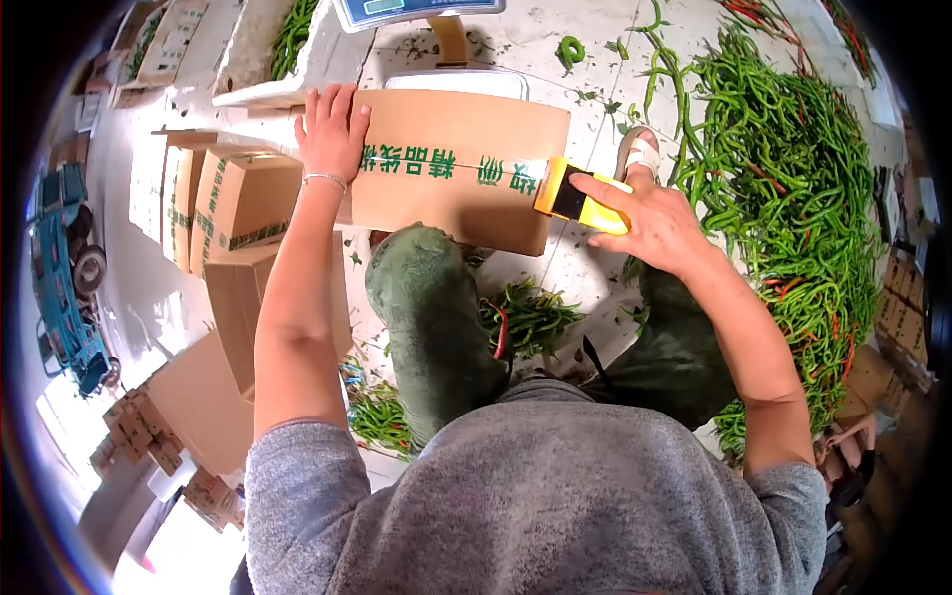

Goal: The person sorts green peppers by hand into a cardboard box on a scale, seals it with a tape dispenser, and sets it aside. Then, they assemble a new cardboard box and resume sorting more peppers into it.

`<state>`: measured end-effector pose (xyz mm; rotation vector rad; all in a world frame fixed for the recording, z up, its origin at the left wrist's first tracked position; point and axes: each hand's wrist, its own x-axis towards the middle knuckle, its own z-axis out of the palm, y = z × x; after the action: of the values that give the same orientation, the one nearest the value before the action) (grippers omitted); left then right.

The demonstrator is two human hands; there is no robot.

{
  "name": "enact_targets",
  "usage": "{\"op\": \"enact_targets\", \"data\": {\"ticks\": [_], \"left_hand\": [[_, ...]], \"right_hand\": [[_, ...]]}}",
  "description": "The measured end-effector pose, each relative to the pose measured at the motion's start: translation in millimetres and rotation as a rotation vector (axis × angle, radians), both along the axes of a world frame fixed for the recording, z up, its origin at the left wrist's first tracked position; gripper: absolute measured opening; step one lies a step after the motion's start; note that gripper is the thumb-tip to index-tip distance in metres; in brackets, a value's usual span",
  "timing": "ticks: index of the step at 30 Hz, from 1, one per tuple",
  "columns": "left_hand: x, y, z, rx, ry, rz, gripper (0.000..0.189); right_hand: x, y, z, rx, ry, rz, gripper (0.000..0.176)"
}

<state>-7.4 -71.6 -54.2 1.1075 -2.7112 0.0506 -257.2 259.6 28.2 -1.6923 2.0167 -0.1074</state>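
Right hand [650, 220]: grip closed round a yellow-and-black tape dispenser [585, 201], thumb below, fingers over the top. Dispenser sits against the right end of a brown carton [461, 203]. Left hand [332, 134]: grip open, fingers spread, palm down at the carton's left end, thumb by its top corner; bracelet [325, 178] on that wrist. Carton lies crosswise in front of the person, just beyond the left knee [418, 268], green print facing up, upside down from the wearer's side. Scale [511, 83] shows just behind it; can't tell from here whether the carton rests on that. Green pepper heap [783, 198] covers the floor [595, 149] on the right, some red mixed in. Smaller pepper pile [535, 315] between the legs. More cartons [253, 193] stand at left, blue truck [69, 278] past them. Another person [855, 458] at far right, mostly cut off.
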Motion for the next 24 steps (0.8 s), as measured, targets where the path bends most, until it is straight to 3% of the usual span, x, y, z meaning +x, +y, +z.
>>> {"op": "enact_targets", "data": {"ticks": [1,2,3,5,9,10,15,24], "left_hand": [[-6.0,6.2,6.5,-0.041,-0.038,-0.024,0.051],[-19.3,9.0,12.3,0.076,-0.202,-0.043,0.053],[-26.0,13.7,-22.1,0.191,0.113,-0.225,0.053],[-72.8,69.0,-6.9,0.237,0.095,-0.263,0.053],[-81.6,74.2,-0.2,0.410,0.159,-0.255,0.047],[-81.8,75.8,-3.9,0.344,0.166,-0.252,0.046],[-86.2,81.9,-6.8,0.173,0.086,-0.235,0.044],[-87.2,83.1,-9.8,0.109,0.100,-0.261,0.041]], "right_hand": [[0.4,4.9,-1.3,-0.009,-0.009,-0.001,0.071],[-0.3,5.2,-3.1,0.004,-0.004,0.002,0.072],[-3.2,4.4,-3.8,-0.016,-0.018,-0.005,0.072],[-2.6,6.9,-2.8,-0.047,-0.061,-0.012,0.072],[-0.8,11.8,1.3,-0.031,-0.042,0.003,0.072],[0.6,10.1,8.2,0.058,-0.054,-0.019,0.071],[-8.0,40.9,-9.2,0.021,-0.023,-0.077,0.069],[-26.7,117.4,-64.5,0.101,-0.036,-0.193,0.078]]}}
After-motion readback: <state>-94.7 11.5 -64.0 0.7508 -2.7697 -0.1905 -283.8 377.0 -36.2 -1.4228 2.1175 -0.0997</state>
